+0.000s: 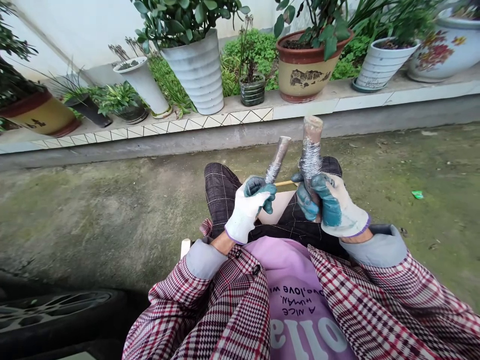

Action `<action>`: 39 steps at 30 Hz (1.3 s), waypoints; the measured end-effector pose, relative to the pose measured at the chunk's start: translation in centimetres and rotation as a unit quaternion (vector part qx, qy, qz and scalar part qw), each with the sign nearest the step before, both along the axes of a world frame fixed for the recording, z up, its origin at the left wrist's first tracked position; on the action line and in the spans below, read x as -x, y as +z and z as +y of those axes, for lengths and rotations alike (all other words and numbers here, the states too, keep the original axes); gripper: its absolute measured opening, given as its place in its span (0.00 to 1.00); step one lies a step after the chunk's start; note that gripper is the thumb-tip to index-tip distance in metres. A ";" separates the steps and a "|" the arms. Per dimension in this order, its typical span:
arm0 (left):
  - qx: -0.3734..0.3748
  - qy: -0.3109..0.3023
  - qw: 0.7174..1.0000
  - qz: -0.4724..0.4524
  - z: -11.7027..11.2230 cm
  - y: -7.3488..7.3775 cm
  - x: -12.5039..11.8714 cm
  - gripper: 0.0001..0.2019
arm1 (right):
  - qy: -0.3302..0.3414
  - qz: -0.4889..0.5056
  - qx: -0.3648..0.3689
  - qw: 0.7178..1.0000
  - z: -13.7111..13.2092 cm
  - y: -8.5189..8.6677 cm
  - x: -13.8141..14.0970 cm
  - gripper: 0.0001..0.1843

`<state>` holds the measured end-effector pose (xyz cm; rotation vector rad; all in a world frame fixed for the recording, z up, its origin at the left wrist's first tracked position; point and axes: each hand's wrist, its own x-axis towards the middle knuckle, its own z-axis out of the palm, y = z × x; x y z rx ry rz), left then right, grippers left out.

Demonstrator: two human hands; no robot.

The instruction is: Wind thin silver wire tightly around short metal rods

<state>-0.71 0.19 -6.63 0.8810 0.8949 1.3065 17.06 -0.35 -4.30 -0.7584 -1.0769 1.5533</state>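
My left hand (250, 205), in a white glove with teal fingers, is closed around a thin stick (278, 156) with grey wire wound on its lower part. My right hand (332, 205), gloved the same way, grips a thicker stick (311, 145) that stands upright and has a band of wire coiled round its middle. Both sticks are held above my lap, close together but apart. A pale flat piece (276, 206) lies on my checked trousers between the hands.
A tiled ledge (225, 120) runs across the back with several potted plants, among them a ribbed white pot (198, 70) and a brown pot (305, 70). Mossy concrete ground (93, 210) lies all round. A green scrap (417, 194) lies at the right.
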 end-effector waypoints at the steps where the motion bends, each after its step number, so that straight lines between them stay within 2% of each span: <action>1: -0.002 0.003 1.000 0.015 -0.2 0.2 -0.1 0.15 | -0.004 0.004 -0.003 1.000 0.0 0.2 -0.1 0.18; 5: -0.002 -0.016 1.000 0.012 -1.0 0.6 -0.2 0.16 | 0.000 0.019 0.009 1.000 -0.1 0.6 -0.3 0.18; 11: 0.013 -0.121 0.988 -0.094 -1.7 0.8 0.0 0.16 | 0.027 0.043 0.033 0.998 -0.1 0.5 -0.2 0.19; 18: 0.006 -0.109 0.988 -0.113 -2.0 1.8 0.5 0.16 | 0.021 0.010 0.008 1.000 -1.3 1.1 0.4 0.19; 25: 0.023 -0.208 0.971 -0.118 -3.4 2.6 0.8 0.18 | -0.016 -0.026 0.002 1.000 -2.4 2.1 0.1 0.26; 31: 0.025 -0.217 0.966 -0.138 -4.1 2.9 0.5 0.19 | 0.006 -0.050 0.009 0.999 -2.4 2.3 -0.2 0.30; 36: 0.021 -0.216 0.967 -0.132 -4.1 2.9 0.4 0.16 | -0.007 -0.058 0.000 0.998 -2.6 2.0 -0.2 0.27; 39: 0.007 -0.204 0.971 -0.128 -4.1 2.8 0.3 0.14 | 0.008 -0.050 -0.003 0.999 -2.6 1.9 -0.1 0.24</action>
